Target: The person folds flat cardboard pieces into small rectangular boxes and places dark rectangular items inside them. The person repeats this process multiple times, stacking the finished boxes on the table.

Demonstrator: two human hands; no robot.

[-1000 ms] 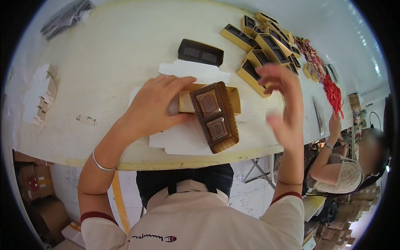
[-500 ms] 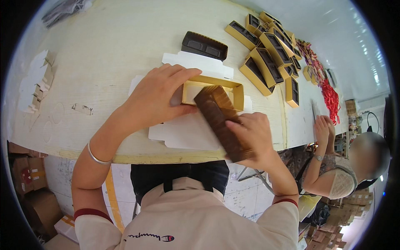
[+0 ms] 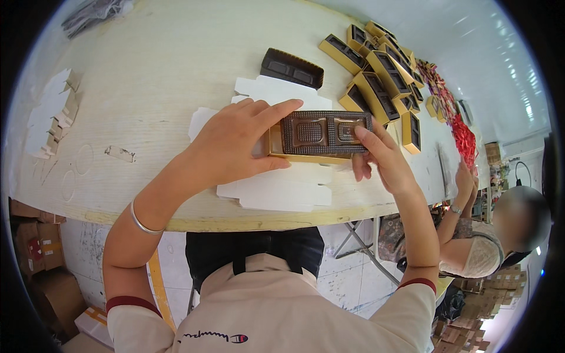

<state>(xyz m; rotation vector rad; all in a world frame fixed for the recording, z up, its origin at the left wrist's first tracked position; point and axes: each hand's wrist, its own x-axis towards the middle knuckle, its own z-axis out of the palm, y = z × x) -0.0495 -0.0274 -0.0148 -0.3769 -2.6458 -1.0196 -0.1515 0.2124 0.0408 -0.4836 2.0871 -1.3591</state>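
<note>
A brown plastic tray [image 3: 327, 133] with two recesses lies over the opening of a gold cardboard box [image 3: 275, 142]. My right hand [image 3: 385, 154] holds the tray at its right end, thumb on top and the fingers partly beneath. At the box's left end, my left hand [image 3: 232, 138] grips it between thumb and fingers. Most of the box is hidden under the tray and my left hand. Flat white card blanks [image 3: 273, 191] lie beneath both. Just beyond them rests a second brown tray [image 3: 292, 69], apart from my hands.
Gold boxes with dark trays inside [image 3: 385, 76] form a pile at the far right. White folded card pieces [image 3: 52, 115] stand at the left. Red ribbon-like strips [image 3: 465, 141] lie by a co-worker [image 3: 471, 244] at the right. The table's near edge [image 3: 247, 222] curves before me.
My right hand has brought the brown tray up and left, turning it from a slant to level over the box. The box and blanks have shifted slightly right.
</note>
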